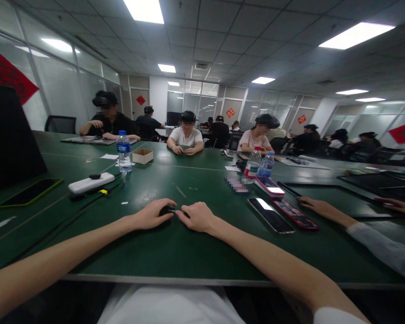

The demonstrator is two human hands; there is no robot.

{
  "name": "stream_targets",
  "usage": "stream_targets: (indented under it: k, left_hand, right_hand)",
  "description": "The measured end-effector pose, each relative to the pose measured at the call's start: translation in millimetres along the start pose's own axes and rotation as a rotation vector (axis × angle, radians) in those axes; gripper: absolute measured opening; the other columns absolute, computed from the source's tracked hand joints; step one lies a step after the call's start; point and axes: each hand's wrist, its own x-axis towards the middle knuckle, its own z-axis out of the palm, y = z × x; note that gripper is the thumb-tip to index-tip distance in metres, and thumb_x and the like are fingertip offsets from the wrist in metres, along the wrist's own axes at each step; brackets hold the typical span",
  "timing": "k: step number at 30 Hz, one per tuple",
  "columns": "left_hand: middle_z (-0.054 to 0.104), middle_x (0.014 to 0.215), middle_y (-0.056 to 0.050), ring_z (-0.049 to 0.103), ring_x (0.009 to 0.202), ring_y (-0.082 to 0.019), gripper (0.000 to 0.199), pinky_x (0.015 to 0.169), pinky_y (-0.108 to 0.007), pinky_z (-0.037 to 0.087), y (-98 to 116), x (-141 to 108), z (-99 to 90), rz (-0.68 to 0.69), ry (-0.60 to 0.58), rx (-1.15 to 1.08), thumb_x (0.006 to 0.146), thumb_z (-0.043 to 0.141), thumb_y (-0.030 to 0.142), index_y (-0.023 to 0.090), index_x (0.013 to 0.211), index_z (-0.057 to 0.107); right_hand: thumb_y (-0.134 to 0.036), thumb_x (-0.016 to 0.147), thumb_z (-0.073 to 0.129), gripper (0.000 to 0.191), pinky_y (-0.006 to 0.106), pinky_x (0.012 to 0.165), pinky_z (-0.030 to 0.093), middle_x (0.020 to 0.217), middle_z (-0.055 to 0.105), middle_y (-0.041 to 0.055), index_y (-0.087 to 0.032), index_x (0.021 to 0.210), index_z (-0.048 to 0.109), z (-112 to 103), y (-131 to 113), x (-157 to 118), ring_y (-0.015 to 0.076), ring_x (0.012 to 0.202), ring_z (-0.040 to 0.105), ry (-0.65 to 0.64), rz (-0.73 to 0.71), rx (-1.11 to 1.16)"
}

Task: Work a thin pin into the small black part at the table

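Note:
Low over the green table, my left hand [152,214] curls its fingers and thumb around a small dark object [168,209] with a pale, shiny end. That end points toward my right hand [198,217], whose fingers are bent closed beside it, thumb and fingertips close together. Whether the right fingers grip the pale end or only sit against it is too small to tell. Both hands are near the middle of the table, almost touching. A small white scrap [124,203] lies left of my left hand.
Left are a white power strip [91,183] with cables, a green-edged phone [30,192], a water bottle [123,153] and an open box [142,156]. Right are several phones, including a black one [270,216], two bottles, a dark frame [327,189] and a co-worker's hand [315,206]. People sit opposite.

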Motion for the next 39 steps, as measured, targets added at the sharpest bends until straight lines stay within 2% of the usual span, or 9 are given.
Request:
stream_targets:
  k: [5, 12, 19, 26, 33, 39]
  left_hand:
    - [0.062, 0.09, -0.004, 0.058, 0.082, -0.017, 0.023, 0.071, -0.028, 0.045, 1.8, 0.2, -0.8, -0.036, -0.03, 0.042, 0.084, 0.049, 0.034, 0.018, 0.098, 0.058]
    - [0.063, 0.095, -0.004, 0.058, 0.085, -0.017, 0.026, 0.074, -0.027, 0.044, -2.0, 0.9, -0.2, -0.05, 0.009, 0.048, 0.08, 0.051, 0.029, 0.019, 0.103, 0.058]
    - [0.064, 0.096, -0.003, 0.058, 0.082, -0.017, 0.027, 0.07, -0.027, 0.044, -0.4, 0.1, -3.0, -0.114, 0.093, 0.056, 0.08, 0.052, 0.032, 0.02, 0.104, 0.058]
    - [0.063, 0.093, -0.003, 0.056, 0.088, -0.019, 0.019, 0.081, -0.032, 0.042, 1.7, -0.2, -4.4, -0.056, 0.114, 0.132, 0.081, 0.052, 0.029, 0.02, 0.097, 0.058]
    - [0.062, 0.102, -0.006, 0.055, 0.097, -0.02, 0.025, 0.084, -0.035, 0.038, 0.3, -2.5, -5.5, 0.029, 0.057, 0.211, 0.085, 0.05, 0.028, 0.023, 0.109, 0.055]
    - [0.062, 0.104, -0.006, 0.053, 0.099, -0.02, 0.028, 0.085, -0.035, 0.035, 4.3, -3.6, -6.5, 0.08, 0.071, 0.283, 0.086, 0.05, 0.031, 0.024, 0.112, 0.054]
  right_hand:
    - [-0.052, 0.094, 0.022, 0.056, 0.024, 0.063, 0.038, 0.078, 0.069, 0.0085, -0.017, 0.086, 0.065, 2.3, 1.6, 0.1, 0.0168, 0.07, 0.063, -0.007, 0.007, 0.022]
    - [-0.052, 0.093, 0.023, 0.055, 0.023, 0.062, 0.036, 0.076, 0.068, 0.0072, -0.017, 0.086, 0.065, 3.2, 2.8, 0.2, 0.0156, 0.067, 0.062, 0.008, 0.004, 0.038]
    - [-0.052, 0.093, 0.023, 0.055, 0.023, 0.061, 0.036, 0.075, 0.068, 0.0067, -0.018, 0.085, 0.065, 1.6, 2.5, -0.8, 0.0159, 0.067, 0.062, 0.023, 0.004, 0.042]
    - [-0.052, 0.093, 0.023, 0.055, 0.024, 0.061, 0.037, 0.075, 0.068, 0.0075, -0.017, 0.085, 0.065, 2.6, 2.3, -0.8, 0.0165, 0.068, 0.062, 0.019, 0.002, 0.044]
    - [-0.052, 0.093, 0.024, 0.054, 0.024, 0.061, 0.038, 0.076, 0.069, 0.0069, -0.019, 0.089, 0.066, 6.6, 3.6, -0.8, 0.016, 0.066, 0.062, 0.042, -0.015, 0.045]
    - [-0.051, 0.092, 0.027, 0.051, 0.024, 0.06, 0.038, 0.075, 0.069, 0.0073, -0.018, 0.089, 0.066, 5.6, 2.7, -1.4, 0.0162, 0.066, 0.062, 0.041, -0.014, 0.04]
